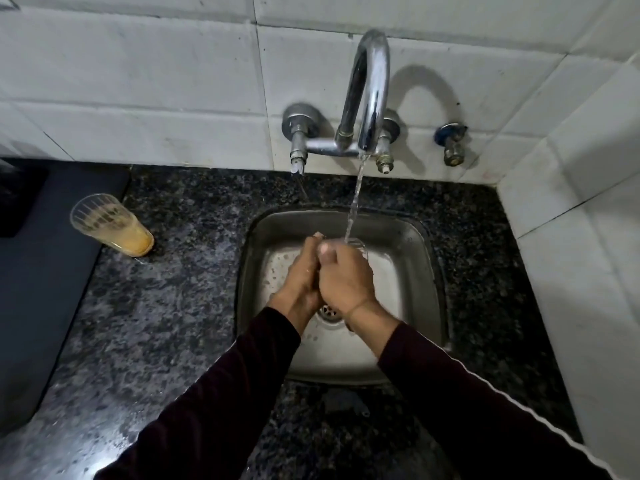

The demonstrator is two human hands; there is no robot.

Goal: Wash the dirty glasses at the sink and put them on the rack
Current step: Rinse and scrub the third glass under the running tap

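Note:
Over the steel sink (408,237) my right hand (344,275) grips a clear glass (358,244), of which only the rim shows past my fingers. Water from the tap (370,95) runs onto that rim. My left hand (304,271) presses against the right one at the glass, its fingers curled, and how it holds the glass is hidden. A second glass (110,225) with an orange-yellow residue at its bottom stands on the dark granite counter (180,306), left of the sink.
A dark mat or tray (41,278) lies at the left edge of the counter. White tiled walls close the back and the right side. A small valve (452,145) sticks out of the wall right of the tap. The sink drain (329,311) shows between my wrists.

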